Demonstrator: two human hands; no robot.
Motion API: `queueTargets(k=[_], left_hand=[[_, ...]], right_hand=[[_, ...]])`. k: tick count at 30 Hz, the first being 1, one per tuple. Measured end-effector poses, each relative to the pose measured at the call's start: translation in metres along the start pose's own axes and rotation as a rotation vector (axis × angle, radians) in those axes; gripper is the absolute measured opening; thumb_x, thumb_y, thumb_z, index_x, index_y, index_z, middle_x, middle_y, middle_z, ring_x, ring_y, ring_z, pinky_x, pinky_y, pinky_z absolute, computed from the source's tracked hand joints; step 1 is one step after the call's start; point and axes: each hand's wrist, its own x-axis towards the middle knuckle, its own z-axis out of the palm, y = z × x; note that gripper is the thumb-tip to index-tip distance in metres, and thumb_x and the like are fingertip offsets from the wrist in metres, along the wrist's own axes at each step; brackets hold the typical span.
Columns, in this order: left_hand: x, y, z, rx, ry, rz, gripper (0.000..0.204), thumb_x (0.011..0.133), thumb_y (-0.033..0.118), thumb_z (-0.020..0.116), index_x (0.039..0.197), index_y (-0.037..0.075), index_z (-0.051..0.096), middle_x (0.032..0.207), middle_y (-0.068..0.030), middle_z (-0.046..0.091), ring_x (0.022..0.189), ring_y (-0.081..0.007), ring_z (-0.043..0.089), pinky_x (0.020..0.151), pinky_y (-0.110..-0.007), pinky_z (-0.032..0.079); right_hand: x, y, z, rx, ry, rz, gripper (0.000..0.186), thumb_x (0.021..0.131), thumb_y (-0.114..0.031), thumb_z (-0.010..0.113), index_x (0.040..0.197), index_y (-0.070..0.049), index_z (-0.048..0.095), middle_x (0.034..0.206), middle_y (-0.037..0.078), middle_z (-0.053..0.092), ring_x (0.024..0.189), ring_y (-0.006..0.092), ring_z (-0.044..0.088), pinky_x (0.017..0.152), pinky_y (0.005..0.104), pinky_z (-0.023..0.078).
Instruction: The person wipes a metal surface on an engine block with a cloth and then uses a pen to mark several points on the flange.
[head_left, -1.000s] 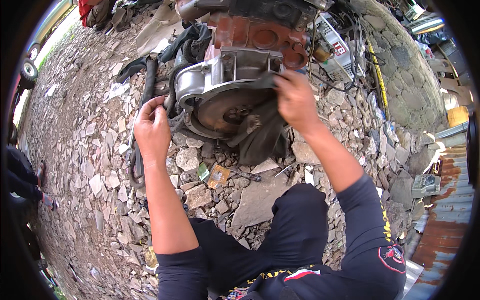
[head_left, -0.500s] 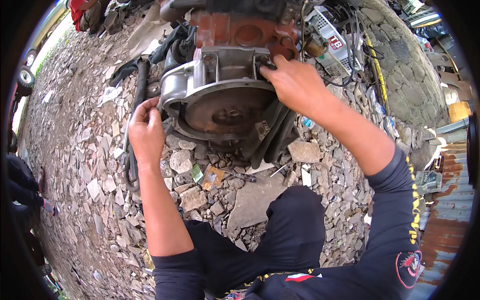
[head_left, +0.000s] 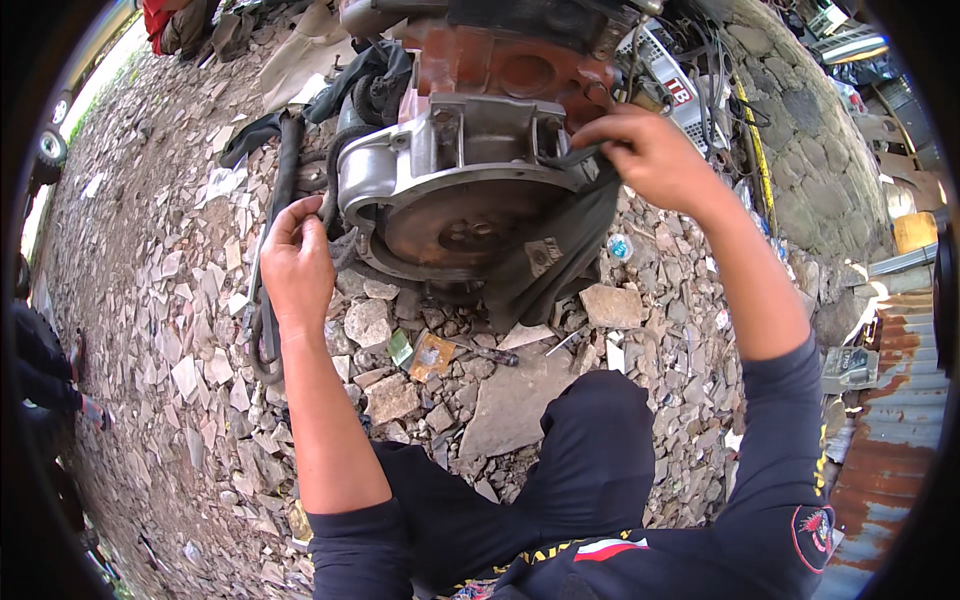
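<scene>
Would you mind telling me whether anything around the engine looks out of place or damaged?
Two things: the corrugated sheet at the right is patchy with rust, and the dark cloth held in the right hand hangs across the round brown plate, hiding part of it.

- The head view looks from the person's own head, steeply downward and a little forward, upright and unmirrored.
- Its middle faces the stony ground point(head_left: 185, 300) between the person's knees point(head_left: 600, 420) and the engine point(head_left: 500, 135), which the top edge cuts.
- It stands near: the left hand point(head_left: 300, 262) and right hand point(head_left: 650, 160) are at arm's length.
- Its fisheye lens reaches wide, from a wheel point(head_left: 50, 149) at left to a rusty metal sheet point(head_left: 895, 420) at right, edges bending.
</scene>
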Motion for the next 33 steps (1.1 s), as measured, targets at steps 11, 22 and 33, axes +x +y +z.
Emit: queueTargets(k=[11,22,33], left_hand=[[0.005,-0.005,0.021,0.003,-0.015,0.058,0.022,0.094,0.008,0.055,0.110,0.001,0.068,0.079,0.0043,0.058,0.064,-0.0017,0.043,0.055,-0.019,0.033],[0.010,-0.012,0.022,-0.006,0.013,0.048,0.022,0.094,0.007,0.054,0.109,0.000,0.067,0.079,0.0024,0.059,0.063,-0.0024,0.044,0.055,-0.020,0.036],[0.000,-0.008,0.026,-0.032,0.038,0.017,0.021,0.093,0.009,0.055,0.108,0.001,0.068,0.079,0.0024,0.061,0.061,-0.0020,0.043,0.053,-0.020,0.035]], right_hand=[[0.009,-0.013,0.059,-0.126,0.396,-0.099,0.024,0.086,-0.019,0.066,0.108,-0.010,0.068,0.097,0.016,0.059,0.085,0.0348,0.064,0.075,0.0435,0.052],[-0.006,-0.018,0.050,0.059,0.279,0.001,0.029,0.089,-0.019,0.058,0.115,-0.007,0.065,0.100,0.017,0.061,0.094,0.0372,0.062,0.081,0.0459,0.051],[0.031,-0.039,0.023,-0.514,-0.427,0.071,0.028,0.082,-0.013,0.051,0.099,-0.004,0.069,0.096,0.022,0.068,0.091,0.0378,0.066,0.076,0.0486,0.053]])
